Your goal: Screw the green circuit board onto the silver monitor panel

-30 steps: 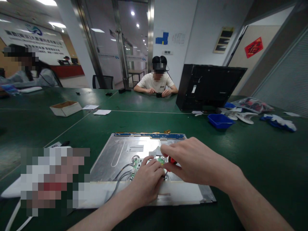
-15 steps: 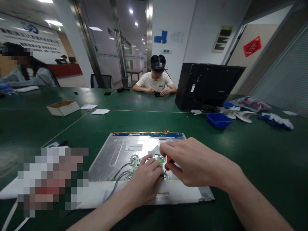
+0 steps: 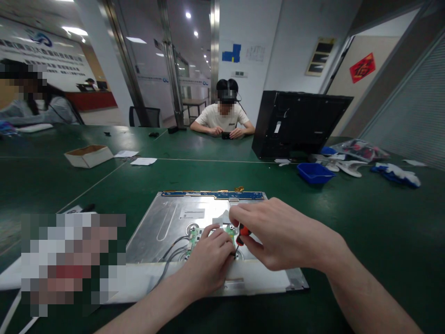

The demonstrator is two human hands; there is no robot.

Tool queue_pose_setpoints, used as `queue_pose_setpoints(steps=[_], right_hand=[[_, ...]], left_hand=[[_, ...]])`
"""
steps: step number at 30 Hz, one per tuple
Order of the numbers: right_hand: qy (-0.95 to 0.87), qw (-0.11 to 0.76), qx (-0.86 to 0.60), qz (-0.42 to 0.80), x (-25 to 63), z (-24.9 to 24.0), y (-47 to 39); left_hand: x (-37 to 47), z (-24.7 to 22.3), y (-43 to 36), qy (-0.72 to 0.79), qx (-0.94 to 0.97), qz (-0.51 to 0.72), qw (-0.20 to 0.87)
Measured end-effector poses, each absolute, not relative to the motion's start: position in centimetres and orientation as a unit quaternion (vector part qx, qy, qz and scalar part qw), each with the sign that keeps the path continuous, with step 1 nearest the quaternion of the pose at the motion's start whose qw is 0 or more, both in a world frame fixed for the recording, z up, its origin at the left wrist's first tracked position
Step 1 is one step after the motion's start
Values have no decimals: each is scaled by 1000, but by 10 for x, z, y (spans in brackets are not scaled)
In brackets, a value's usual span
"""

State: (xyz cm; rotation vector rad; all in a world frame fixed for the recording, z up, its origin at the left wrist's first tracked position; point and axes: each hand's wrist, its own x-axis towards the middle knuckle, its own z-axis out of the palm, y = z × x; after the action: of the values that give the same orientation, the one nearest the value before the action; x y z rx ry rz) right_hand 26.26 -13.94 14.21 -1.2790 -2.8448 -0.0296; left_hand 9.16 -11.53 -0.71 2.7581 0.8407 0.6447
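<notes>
My right hand (image 3: 278, 232) is closed round the red and black handle of a screwdriver (image 3: 244, 230), whose thin shaft slants down to the right edge of a green circuit board (image 3: 195, 234). My left hand (image 3: 215, 255) lies curled over that board, its fingers pressing on it and the index fingertip beside the screwdriver's tip. The left thumb is hidden, as is the spot where the tip meets the board. Under both hands lies a silver metal display panel (image 3: 156, 222) with a blue circuit strip (image 3: 208, 195) on its far edge. Grey cables (image 3: 168, 264) run from the board's left side.
A pixelated patch covers things at the left. Farther off are an open box (image 3: 88, 157), paper pieces (image 3: 144, 161), a blue tray (image 3: 315, 173), a black monitor housing (image 3: 302, 125) and blue-white gloves (image 3: 396, 175). One person sits opposite, another at far left.
The view has shifted very slightly. Both hands keep their places on the panel, and the screwdriver handle looks slightly turned in my right hand.
</notes>
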Motion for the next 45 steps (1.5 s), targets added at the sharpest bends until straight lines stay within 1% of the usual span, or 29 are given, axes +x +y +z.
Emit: queue_pose_setpoints(steps=[9,14,22,29,37,42,45], right_hand=[[-901,-13,-433,-38,262,142,-137],[-908,-2,-419,-15,261,145,-141],[-904,2,-426,-37,255,141,-137],[-915,20,-402,2,259,144,-140],[-908,8,-417,-39,252,139,-139],[-925,22,-379,0,254,142,-144],[-922,19,-387,-10,254,141,-143]], left_hand=[[90,-7,-116,285,928,223,93],[90,-5,-117,280,930,220,92],[91,-7,-118,280,924,233,115],[93,-10,-117,280,928,228,92],[94,-13,-116,285,930,224,66],[93,-13,-116,274,929,238,71],[92,-12,-116,277,929,235,71]])
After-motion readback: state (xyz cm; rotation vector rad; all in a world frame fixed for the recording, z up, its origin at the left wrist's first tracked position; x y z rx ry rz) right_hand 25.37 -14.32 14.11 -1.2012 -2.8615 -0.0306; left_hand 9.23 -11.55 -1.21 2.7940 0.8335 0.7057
